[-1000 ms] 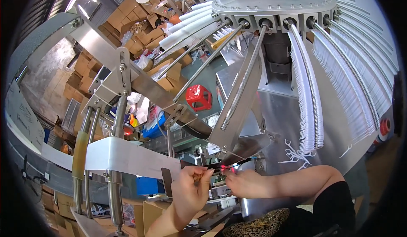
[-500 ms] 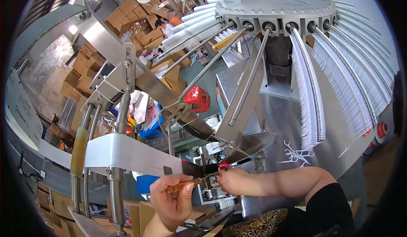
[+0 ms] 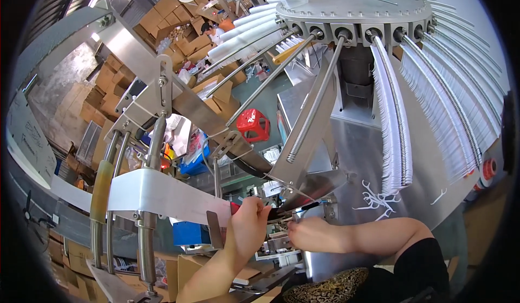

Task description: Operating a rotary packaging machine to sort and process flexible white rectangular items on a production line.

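My left hand (image 3: 248, 228) is raised at the end of a broad white strip (image 3: 176, 197), its fingers curled and their tips turned away from view. Whatever it holds is hidden behind the hand. My right hand (image 3: 313, 235) is closed low beside the metal mechanism (image 3: 279, 243), just right of my left hand. What its fingers grip is too small to make out. A thin upright metal plate (image 3: 215, 230) stands at the strip, left of my left wrist.
A round metal hub (image 3: 352, 13) stands beyond, with rods carrying rows of white plastic pieces (image 3: 395, 119). Loose forked white pieces (image 3: 376, 199) lie on the metal table (image 3: 352, 146). Steel posts (image 3: 146, 249) rise at left. Behind are a red stool (image 3: 252, 125), cartons and another person.
My left hand has moved up and right and turned over; the brown handle seen in it earlier is hidden now. The right hand has shifted slightly right and down. The red glow there is gone.
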Tool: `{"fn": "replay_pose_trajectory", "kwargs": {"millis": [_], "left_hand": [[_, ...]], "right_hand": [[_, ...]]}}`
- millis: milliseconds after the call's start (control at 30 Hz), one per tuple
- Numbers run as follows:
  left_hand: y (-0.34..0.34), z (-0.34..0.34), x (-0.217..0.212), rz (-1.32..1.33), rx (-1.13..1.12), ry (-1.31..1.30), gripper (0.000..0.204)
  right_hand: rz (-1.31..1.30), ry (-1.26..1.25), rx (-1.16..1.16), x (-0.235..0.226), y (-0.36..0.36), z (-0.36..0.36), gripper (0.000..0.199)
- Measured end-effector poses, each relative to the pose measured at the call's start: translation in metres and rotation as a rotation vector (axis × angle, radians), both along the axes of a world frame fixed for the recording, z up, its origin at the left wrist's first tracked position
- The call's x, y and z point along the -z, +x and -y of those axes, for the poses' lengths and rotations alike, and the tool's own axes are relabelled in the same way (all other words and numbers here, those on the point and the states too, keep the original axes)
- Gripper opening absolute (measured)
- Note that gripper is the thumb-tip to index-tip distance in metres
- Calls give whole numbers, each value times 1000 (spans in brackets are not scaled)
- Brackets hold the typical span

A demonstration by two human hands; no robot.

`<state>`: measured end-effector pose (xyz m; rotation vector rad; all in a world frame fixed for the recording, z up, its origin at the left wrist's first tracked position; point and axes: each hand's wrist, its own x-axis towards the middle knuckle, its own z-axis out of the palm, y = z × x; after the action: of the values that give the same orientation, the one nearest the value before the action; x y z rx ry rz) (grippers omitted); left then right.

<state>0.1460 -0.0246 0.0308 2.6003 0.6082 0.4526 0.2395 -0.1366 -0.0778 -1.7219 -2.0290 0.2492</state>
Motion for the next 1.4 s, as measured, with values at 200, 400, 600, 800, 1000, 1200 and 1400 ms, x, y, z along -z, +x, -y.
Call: {"fn": "replay_pose_trajectory", "kwargs": {"millis": [200,400,600,800,1000,1200,1400], "left_hand": [[-9,-2,4,149,83,-154,19],[-13,28,-37,405,93,-211,21],[-20,27,-47,470,120,-104,31],[-24,28,-46,529,98,-173,30],[-53,21,-54,568,19,-155,29],[-67,12,-42,628,-3,-106,28],[-74,-13,-53,459,253,-63,27]], "right_hand": [[-12,-215,-174,-14,10,16,21],[-22,-21,-97,0,14,15,23],[14,149,-34,-8,13,5,22],[116,-41,21,9,-1,-12,27],[263,-25,-98,-17,0,-5,24],[-4,-146,-112,-25,19,21,24],[-120,-4,48,-13,27,27,27]]}}
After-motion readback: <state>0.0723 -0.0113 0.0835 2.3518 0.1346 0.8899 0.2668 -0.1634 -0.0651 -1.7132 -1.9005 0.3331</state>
